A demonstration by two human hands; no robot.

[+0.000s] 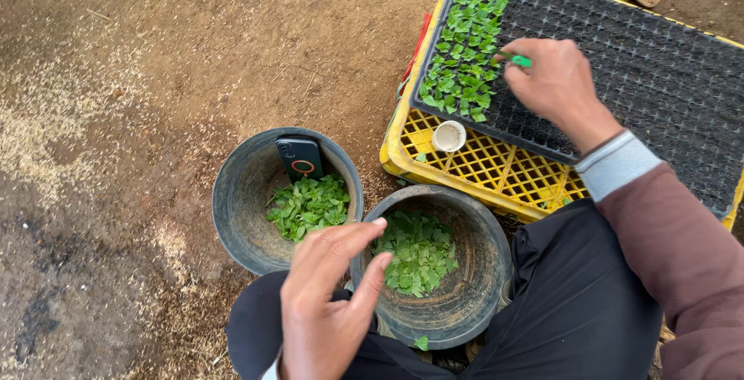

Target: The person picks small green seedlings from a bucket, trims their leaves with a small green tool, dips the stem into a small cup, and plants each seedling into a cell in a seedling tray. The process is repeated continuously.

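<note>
So this looks like mid-transplanting: the right hand is up over the black seedling tray, fingers pinched shut on a small green tool or tag, tip right at the edge of the planted cells, so I'd say the step in hand is setting a seedling into the next free cell. The left hand hovers lower down, fingers loosely spread and holding nothing, just above the rim between the two buckets, nearest the right-hand bucket. My guess is the next move calls for that hand to dip in and pinch out one little plant without bruising it, then carry it up to where the right hand waits. Counts: two dark round buckets, each with one heap of loose green seedlings, the other bucket sitting just left of the left hand with its own green pile; one dark phone leaning inside that bucket's far wall; one black tray, with only a strip of planted seedlings left of the right hand and the rest bare; one yellow crate under the tray; one small white cup on the crate, below the right hand. All of it sits on bare dirt ground.
</note>
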